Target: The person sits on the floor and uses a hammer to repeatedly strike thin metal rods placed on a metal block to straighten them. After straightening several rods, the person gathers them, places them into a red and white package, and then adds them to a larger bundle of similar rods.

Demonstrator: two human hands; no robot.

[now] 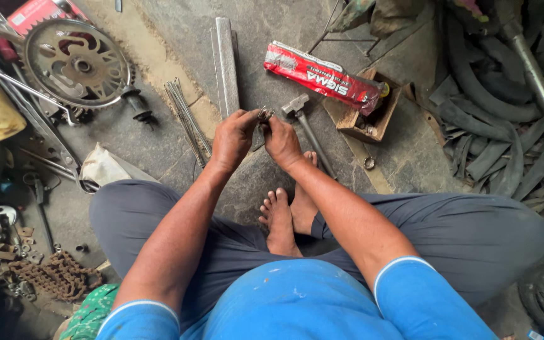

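Left hand (233,135): fingers closed on a small metal part (265,114).
Right hand (281,141): pinching the same part.
Small metal part: held between both hands, above the stone floor (177,38).
Hammer (306,129): on the floor just beside the hands.
Red packet (323,77): across a wooden box (373,119).

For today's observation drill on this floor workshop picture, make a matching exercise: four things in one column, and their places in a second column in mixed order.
Things:
1. hammer
2. red packet
3. rusty chain
4. toothed chainwheel

Places:
A. across the small wooden box
B. top left of the floor
C. on the stone just beyond the right hand
D. bottom left, beside the person's knee

Pairs: 1-C, 2-A, 3-D, 4-B
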